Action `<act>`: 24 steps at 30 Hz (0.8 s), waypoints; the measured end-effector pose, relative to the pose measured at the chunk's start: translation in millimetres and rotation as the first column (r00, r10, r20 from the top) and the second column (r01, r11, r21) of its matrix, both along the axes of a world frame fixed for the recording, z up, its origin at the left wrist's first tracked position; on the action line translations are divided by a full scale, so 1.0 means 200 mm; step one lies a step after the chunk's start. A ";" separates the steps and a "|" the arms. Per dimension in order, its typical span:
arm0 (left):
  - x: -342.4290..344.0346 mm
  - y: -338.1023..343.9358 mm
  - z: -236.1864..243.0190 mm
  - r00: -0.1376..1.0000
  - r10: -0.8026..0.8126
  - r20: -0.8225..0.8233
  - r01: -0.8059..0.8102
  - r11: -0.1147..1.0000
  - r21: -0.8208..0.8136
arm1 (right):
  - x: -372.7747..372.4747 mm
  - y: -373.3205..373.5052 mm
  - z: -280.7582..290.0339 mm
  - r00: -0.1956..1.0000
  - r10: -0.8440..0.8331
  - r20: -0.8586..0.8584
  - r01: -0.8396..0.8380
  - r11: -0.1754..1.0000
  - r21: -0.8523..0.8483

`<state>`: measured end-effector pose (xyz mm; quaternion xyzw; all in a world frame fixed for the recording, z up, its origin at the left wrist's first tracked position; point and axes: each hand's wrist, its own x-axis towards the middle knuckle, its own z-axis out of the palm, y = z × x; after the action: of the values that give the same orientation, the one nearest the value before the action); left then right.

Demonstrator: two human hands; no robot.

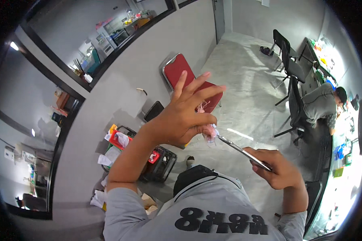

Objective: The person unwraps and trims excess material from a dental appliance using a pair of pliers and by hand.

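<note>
My left hand [187,114] is raised in front of me, its thumb and index finger pinched together and the other fingers spread. Between that thumb and finger sits a small, crumpled, pinkish see-through piece [210,134]; its exact kind is unclear. Pale pink strands [203,106] show by the palm, partly hidden by the fingers. My right hand [275,166] is closed around a slim silver metal tool that looks like tweezers [245,153]. The tool's far tip reaches the pinkish piece, touching it or very close.
A red-seated chair [181,70] stands against the wall ahead. Left of me are a black crate [161,166] and a red bin [118,138]. To the right, a co-worker [321,102] bends over a lit bench [338,188] beside black chairs [291,70].
</note>
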<state>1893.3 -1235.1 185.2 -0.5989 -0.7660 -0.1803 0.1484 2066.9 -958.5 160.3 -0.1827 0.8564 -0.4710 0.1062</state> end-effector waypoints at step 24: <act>-0.63 -0.86 -0.10 0.974 0.222 0.051 -0.221 0.864 0.452 | -0.96 -0.80 0.25 0.999 0.020 0.028 -0.020 0.999 0.033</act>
<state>1767.4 -1407.0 166.1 -0.4560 -0.7659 -0.3354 0.3051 1874.1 -1119.4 210.5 -0.1829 0.8608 -0.4580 0.1259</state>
